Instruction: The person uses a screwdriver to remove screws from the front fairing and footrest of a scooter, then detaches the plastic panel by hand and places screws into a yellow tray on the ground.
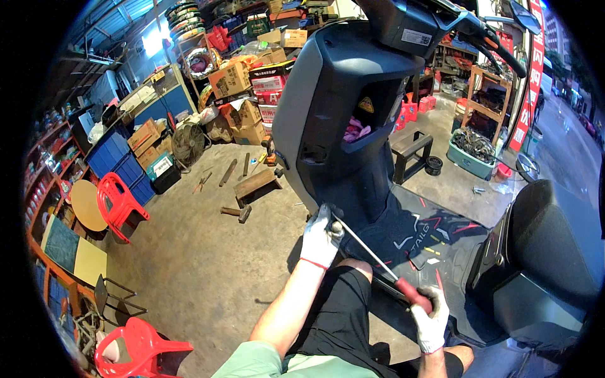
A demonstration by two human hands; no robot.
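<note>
Right hand (pixel 432 320): closed around the handle of 1 red-handled screwdriver (pixel 406 288), held along the left edge of the scooter footboard (pixel 457 252). Left hand (pixel 322 236): near the front panel's (pixel 324 126) lower corner, beside the shaft tip; grip not determinable.

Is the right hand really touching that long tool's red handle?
Touching: the head view shows the gloved right hand closed around the red handle's lower end.

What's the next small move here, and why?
Probably check how the red-handled screwdriver sits before turning: the right hand grips its handle, the left hand is at the shaft's far end by the scooter's front panel, and the tip isn't clear.
</note>
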